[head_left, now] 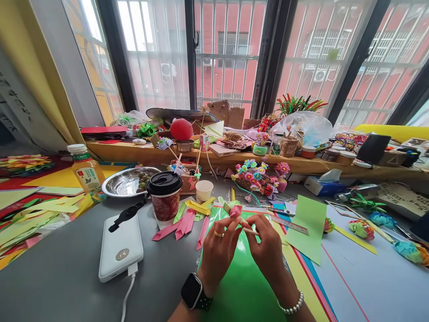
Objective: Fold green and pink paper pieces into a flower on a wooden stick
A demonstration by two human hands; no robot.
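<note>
My left grip (219,246) is narrow: fingertips pinched on a folded pink paper (235,210). My right grip (266,243) is narrow too, thumb and fingers closed round a pale stick (251,231). Pink paper sits at the far side of my fingertips, stick just beside it, slanting toward my right palm. Can't tell where paper and stick meet; my fingers cover it. Watch (192,290) on my left wrist, bracelet (291,305) on my right.

Under both: glossy green sheet (246,268) on the grey tabletop (73,281). Just left of it, pink strips (186,226), with yellow strips (201,206) beyond them. Paper cup (204,192) stands upright near those, lidded cup (165,203) to its left.

Further left: white power bank (121,246), cable (125,295) plugged into its near end. Behind it, steel dish (115,181) with small round fruit (143,184) in it, bottle (87,174) beside the dish.

Right side: ruler (290,225), its far end partly under a pale green sheet (310,230). Flower bunch (254,176) ahead of my hands, tissue box (323,186) to its right. Red ball (181,129) up at the window ledge (221,157).
</note>
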